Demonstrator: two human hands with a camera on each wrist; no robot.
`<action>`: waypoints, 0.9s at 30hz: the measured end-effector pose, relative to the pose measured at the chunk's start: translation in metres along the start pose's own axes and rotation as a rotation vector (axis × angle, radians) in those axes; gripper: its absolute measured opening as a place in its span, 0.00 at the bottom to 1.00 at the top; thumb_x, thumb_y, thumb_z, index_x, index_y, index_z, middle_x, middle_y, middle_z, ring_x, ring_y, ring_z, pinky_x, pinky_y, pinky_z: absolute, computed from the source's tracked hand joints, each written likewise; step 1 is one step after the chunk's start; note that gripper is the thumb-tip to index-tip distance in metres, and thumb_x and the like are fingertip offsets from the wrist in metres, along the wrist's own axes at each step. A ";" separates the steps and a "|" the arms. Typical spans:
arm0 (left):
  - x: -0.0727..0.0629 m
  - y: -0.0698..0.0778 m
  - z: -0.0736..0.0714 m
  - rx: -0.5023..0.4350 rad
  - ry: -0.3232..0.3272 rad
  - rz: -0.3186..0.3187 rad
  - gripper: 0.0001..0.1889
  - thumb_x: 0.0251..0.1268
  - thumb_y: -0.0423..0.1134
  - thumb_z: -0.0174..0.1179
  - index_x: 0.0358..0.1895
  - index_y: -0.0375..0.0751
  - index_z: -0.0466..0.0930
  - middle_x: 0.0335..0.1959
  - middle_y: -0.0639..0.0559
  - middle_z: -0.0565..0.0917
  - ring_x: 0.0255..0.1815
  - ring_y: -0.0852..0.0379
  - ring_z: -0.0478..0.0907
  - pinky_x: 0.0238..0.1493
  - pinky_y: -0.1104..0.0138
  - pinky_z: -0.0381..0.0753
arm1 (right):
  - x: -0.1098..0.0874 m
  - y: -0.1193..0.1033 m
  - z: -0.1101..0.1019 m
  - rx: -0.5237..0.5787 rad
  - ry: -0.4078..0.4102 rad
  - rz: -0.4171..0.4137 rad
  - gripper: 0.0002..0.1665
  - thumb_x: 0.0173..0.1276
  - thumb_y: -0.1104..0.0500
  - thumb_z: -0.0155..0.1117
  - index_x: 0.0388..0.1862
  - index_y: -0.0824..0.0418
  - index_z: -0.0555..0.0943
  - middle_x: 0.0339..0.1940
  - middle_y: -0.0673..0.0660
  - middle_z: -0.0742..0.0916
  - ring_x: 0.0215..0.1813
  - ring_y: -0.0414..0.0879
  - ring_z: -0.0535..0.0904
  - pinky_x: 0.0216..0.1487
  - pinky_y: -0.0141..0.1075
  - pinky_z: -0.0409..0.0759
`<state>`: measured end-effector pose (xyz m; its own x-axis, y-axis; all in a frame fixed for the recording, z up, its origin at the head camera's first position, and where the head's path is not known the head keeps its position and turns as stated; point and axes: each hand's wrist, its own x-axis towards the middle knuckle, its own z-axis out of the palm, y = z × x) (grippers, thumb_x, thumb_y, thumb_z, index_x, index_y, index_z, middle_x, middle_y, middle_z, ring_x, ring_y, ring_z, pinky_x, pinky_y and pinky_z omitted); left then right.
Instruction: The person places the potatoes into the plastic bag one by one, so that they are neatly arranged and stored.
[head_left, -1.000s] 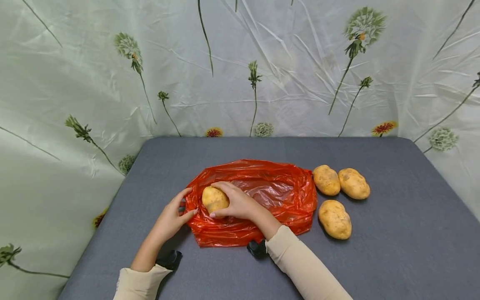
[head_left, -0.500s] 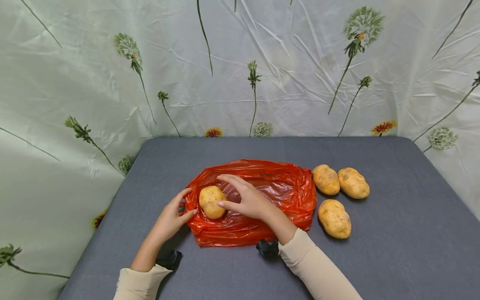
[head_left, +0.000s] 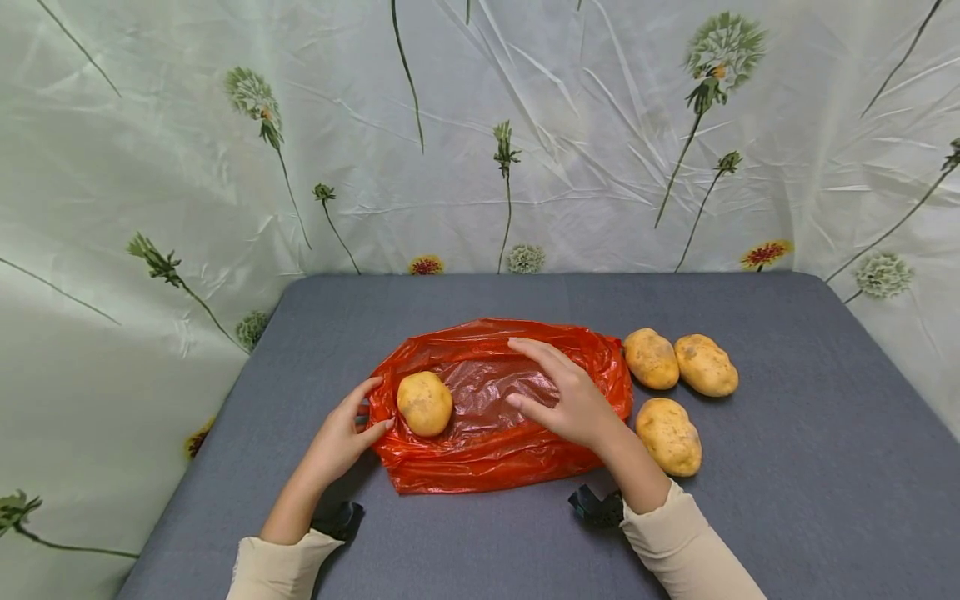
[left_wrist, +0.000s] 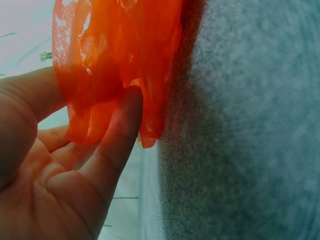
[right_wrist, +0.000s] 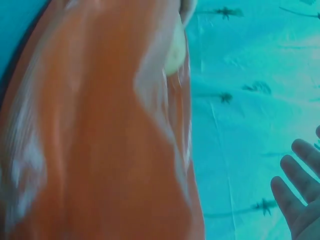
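A crinkled red plastic bag (head_left: 465, 477), its mouth spread open on a grey desk (head_left: 810, 467), is pinched at one end by the fingers of a bare left hand (head_left: 337, 442). Just beside those fingers, inside the bag, a rounded yellow-brown potato (head_left: 424, 404) is seen. Nothing is gripped by a bare right hand (head_left: 573, 404), its fingers parted from the thumb over the bag's other half. To the right of those fingers, outside the bag, an oblong tan potato (head_left: 670, 437) is seen near the wrist, with two paler lumpy potatoes (head_left: 651, 359) (head_left: 706, 366) side by side farther back. The thin film is probably best steadied lightly, without a tug that might roll the potato; the right fingers should be carried high, so that the bag's edge is not snagged.
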<state>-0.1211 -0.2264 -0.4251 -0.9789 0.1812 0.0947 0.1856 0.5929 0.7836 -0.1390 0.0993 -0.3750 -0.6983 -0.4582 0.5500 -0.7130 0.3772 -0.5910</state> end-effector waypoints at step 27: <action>0.000 0.002 -0.001 0.023 -0.002 -0.014 0.33 0.54 0.35 0.64 0.63 0.39 0.60 0.57 0.36 0.67 0.46 0.41 0.72 0.34 0.60 0.79 | -0.109 0.036 -0.086 -0.296 0.074 0.140 0.40 0.44 0.65 0.73 0.59 0.64 0.69 0.57 0.61 0.74 0.62 0.36 0.60 0.58 0.20 0.53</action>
<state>-0.1204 -0.2257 -0.4232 -0.9813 0.1740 0.0823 0.1734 0.6137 0.7703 -0.0942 0.2324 -0.4053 -0.7855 -0.3299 0.5236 -0.5901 0.6543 -0.4730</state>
